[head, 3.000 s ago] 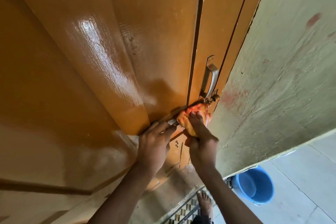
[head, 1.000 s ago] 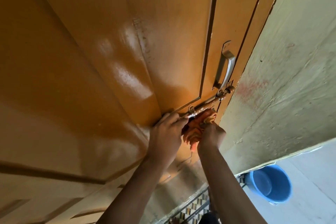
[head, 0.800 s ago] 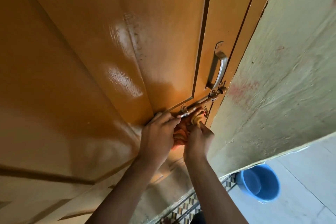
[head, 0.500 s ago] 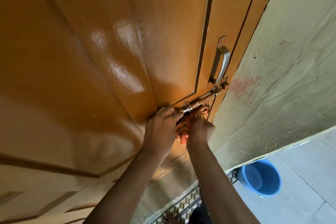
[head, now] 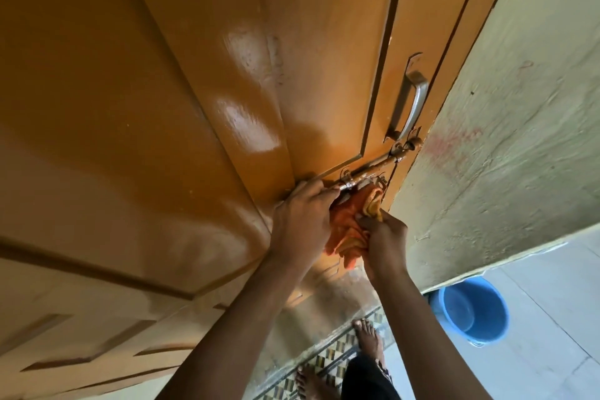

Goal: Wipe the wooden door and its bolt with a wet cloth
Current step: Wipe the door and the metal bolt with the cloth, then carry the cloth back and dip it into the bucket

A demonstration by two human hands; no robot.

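The glossy orange-brown wooden door [head: 201, 81] fills the left and centre of the head view. Its metal sliding bolt [head: 373, 167] runs slantwise toward the door frame, below a curved metal pull handle [head: 410, 101]. My left hand [head: 302, 217] grips the near end of the bolt. My right hand [head: 384, 237] is closed on a bunched orange cloth [head: 352, 224], pressed against the door just under the bolt. Part of the cloth is hidden between my two hands.
A rough pale-green wall [head: 506, 140] stands right of the door frame, with a reddish smear. A blue bucket [head: 474, 310] sits on the light tiled floor at lower right. My bare feet [head: 368, 339] stand on a patterned threshold strip below.
Three seconds ago the cloth was up on the bolt near the handle; it has come down under the bolt. My left hand has stayed on the bolt's end. The camera has shifted slightly.
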